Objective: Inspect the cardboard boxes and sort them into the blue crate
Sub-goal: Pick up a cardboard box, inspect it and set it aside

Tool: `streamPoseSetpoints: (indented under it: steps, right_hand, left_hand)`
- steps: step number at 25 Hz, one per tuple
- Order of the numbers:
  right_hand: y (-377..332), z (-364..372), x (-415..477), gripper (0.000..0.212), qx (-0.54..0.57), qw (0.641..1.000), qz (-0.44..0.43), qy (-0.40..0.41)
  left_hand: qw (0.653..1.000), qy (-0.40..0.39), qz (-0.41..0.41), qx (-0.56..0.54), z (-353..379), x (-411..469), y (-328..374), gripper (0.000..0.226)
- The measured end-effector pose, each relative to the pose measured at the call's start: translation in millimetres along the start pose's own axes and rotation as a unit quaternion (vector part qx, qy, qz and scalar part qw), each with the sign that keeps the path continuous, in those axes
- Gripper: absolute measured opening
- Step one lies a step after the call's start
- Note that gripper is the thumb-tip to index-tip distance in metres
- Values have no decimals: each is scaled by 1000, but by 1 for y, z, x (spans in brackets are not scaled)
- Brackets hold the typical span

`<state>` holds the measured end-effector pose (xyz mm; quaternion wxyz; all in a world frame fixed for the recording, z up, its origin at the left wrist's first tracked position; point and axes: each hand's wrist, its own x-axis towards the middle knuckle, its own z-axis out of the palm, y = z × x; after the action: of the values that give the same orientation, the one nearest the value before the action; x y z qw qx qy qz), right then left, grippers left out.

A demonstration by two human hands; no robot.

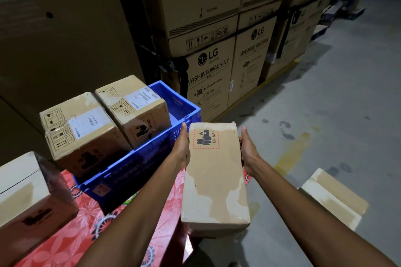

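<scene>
Between both hands, a long brown cardboard box with a red-bordered battery label (213,171) is held in the air, just right of the blue plastic crate (138,162). Left hand (181,147) presses one long side, right hand (248,150) the other. Two brown cardboard boxes with white barcode labels (104,121) stand inside the crate, which rests on a red floral tablecloth (86,223).

- Held carton (214,175): red-hatched battery label marked "UN 3481".
- Rear carton in the blue crate (134,110): side label "UN 3481"; barcode sticker too small to read.
- Stacked carton (208,84): "LG", "WASHING MACHINE", "SIDE", "Do not clamp", "CAUTION".
- Neighbouring carton (251,58): "LG", "WASHING MACHINE".
</scene>
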<state>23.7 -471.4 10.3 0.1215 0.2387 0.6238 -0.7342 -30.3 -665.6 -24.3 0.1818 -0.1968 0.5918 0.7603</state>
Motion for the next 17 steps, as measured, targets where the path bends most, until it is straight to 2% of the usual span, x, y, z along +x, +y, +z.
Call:
streamPoseSetpoints:
  steps: [4, 10, 13, 17]
  right_hand:
    - [-10, 0, -10, 77, 49, 998, -35, -11]
    - [-35, 0, -43, 73, 75, 982, -163, 58]
    - [-26, 3, -73, 74, 65, 980, -174, 74]
    - [13, 14, -107, 54, 72, 982, -156, 76]
  left_hand:
    - [998, -45, 36, 13, 12, -34, 29, 81]
    - [983, -104, 150, 24, 13, -90, 68, 79]
    - [978, -112, 170, 42, 7, -115, 56, 72]
    - [981, -101, 159, 40, -10, -135, 12, 63]
